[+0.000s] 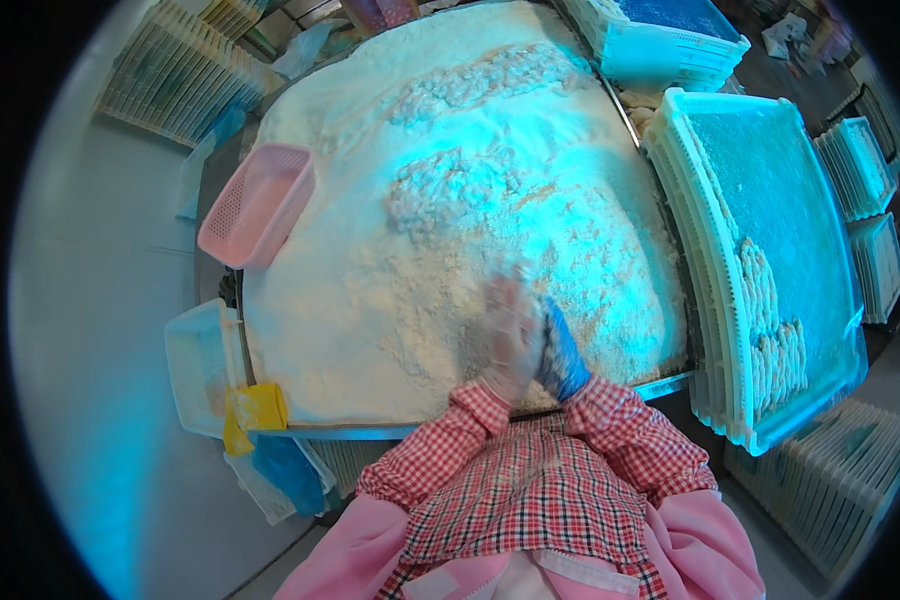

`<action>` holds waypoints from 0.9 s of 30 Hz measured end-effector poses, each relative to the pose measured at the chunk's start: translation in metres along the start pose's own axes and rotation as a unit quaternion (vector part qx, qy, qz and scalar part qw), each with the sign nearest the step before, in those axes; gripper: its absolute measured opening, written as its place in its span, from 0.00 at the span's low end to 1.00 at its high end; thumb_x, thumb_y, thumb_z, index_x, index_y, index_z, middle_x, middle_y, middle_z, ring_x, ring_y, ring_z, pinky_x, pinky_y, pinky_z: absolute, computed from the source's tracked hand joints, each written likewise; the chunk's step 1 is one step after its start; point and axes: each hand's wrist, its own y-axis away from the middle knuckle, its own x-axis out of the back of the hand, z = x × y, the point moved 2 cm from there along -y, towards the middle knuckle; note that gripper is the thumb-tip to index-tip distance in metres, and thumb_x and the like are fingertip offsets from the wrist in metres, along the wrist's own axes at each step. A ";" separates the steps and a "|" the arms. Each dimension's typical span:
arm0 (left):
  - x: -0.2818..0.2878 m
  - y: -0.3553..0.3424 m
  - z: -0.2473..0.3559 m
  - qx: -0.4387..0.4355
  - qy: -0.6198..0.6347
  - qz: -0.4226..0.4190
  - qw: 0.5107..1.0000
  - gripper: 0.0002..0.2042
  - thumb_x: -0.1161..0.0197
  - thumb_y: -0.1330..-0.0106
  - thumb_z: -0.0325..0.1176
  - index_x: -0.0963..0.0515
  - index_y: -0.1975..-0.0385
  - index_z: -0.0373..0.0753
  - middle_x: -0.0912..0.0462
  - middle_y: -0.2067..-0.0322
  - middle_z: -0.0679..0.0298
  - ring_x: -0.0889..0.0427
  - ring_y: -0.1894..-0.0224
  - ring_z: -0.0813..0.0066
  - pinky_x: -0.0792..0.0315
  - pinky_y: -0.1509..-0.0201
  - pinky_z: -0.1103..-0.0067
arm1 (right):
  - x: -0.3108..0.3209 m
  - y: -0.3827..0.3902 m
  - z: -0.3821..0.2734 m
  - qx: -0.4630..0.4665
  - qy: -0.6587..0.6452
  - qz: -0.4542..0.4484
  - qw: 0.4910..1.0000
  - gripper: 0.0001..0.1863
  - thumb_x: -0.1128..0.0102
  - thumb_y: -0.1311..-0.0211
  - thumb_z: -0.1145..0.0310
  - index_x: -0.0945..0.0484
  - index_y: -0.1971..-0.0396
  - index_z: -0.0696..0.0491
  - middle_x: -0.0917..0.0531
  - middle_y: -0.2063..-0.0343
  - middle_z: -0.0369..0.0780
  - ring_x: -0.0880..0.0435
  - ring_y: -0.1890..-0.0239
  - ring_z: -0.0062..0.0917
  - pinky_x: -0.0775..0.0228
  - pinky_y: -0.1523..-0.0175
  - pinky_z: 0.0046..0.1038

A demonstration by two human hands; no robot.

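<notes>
My left hand (511, 335), in a clear glove dusted white, is smeared by motion above the near part of a floury table. Pressed against its side is my right hand (562, 352) in a blue glove, closed, with its palm turned inward. Whatever lies between the palms is hidden. Under and around both hands spreads a thick layer of white powder (340, 335) with loose crumbs. Farther off on the powder lie heaps of pale, coated pieces (460, 185).
A pink basket (260, 205) sits on the table's left edge, near a clear tub (198, 370) and a yellow cloth (257, 408). At right, stacked white trays (715, 250) carry rows of coated pieces (775, 360). Another blue-lined tray (660, 45) stands at far right.
</notes>
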 end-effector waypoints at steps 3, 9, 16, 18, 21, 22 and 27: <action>-0.015 0.002 0.009 -0.071 0.006 -0.085 0.994 0.26 0.55 0.30 0.37 0.42 0.33 0.39 0.40 0.34 0.52 0.45 0.31 0.53 0.54 0.28 0.63 | -0.011 -0.018 0.027 0.424 -0.269 -0.054 0.863 0.32 0.57 0.28 0.58 0.54 0.29 0.49 0.55 0.29 0.42 0.55 0.27 0.30 0.52 0.28 0.35; -0.024 -0.027 -0.050 -0.009 -0.092 -0.179 0.979 0.26 0.52 0.30 0.40 0.41 0.34 0.36 0.40 0.35 0.52 0.44 0.32 0.51 0.52 0.29 0.63 | 0.061 -0.046 0.009 0.008 -0.175 -0.031 0.984 0.29 0.52 0.31 0.52 0.41 0.36 0.51 0.34 0.40 0.42 0.34 0.38 0.32 0.41 0.34 0.36; -0.012 0.033 -0.134 0.023 -0.176 -0.264 0.948 0.22 0.44 0.36 0.32 0.33 0.43 0.31 0.32 0.41 0.52 0.28 0.45 0.52 0.31 0.43 0.65 | 0.042 -0.062 0.000 -0.023 0.058 0.157 0.986 0.21 0.56 0.32 0.43 0.34 0.80 0.42 0.33 0.89 0.27 0.39 0.91 0.16 0.52 0.88 0.24; 0.008 0.031 -0.124 0.042 -0.084 -0.162 0.982 0.21 0.45 0.36 0.33 0.30 0.43 0.36 0.27 0.45 0.51 0.27 0.46 0.52 0.32 0.43 0.65 | 0.064 -0.072 0.014 -0.062 -0.007 0.027 0.998 0.20 0.60 0.30 0.44 0.27 0.71 0.43 0.28 0.84 0.30 0.32 0.87 0.19 0.42 0.83 0.24; 0.038 0.008 -0.057 0.034 -0.089 -0.025 0.995 0.22 0.47 0.35 0.35 0.31 0.41 0.39 0.32 0.40 0.47 0.30 0.42 0.51 0.40 0.36 0.63 | 0.040 -0.066 0.051 -0.078 -0.090 -0.042 0.992 0.23 0.61 0.29 0.46 0.29 0.49 0.49 0.22 0.64 0.35 0.25 0.66 0.21 0.31 0.62 0.26; 0.021 0.025 -0.056 0.042 -0.093 -0.020 0.995 0.23 0.47 0.34 0.36 0.33 0.39 0.39 0.36 0.37 0.49 0.33 0.39 0.52 0.45 0.33 0.63 | 0.042 -0.064 0.063 -0.128 -0.118 -0.078 0.982 0.27 0.61 0.29 0.47 0.33 0.40 0.51 0.22 0.53 0.39 0.23 0.54 0.24 0.30 0.51 0.27; -0.007 0.016 -0.041 -0.004 0.001 -0.059 0.998 0.25 0.49 0.34 0.36 0.36 0.37 0.37 0.37 0.37 0.50 0.34 0.39 0.54 0.45 0.34 0.62 | 0.008 -0.072 0.071 0.363 -0.236 -0.163 0.887 0.28 0.62 0.28 0.56 0.45 0.33 0.52 0.45 0.33 0.41 0.48 0.32 0.33 0.56 0.31 0.33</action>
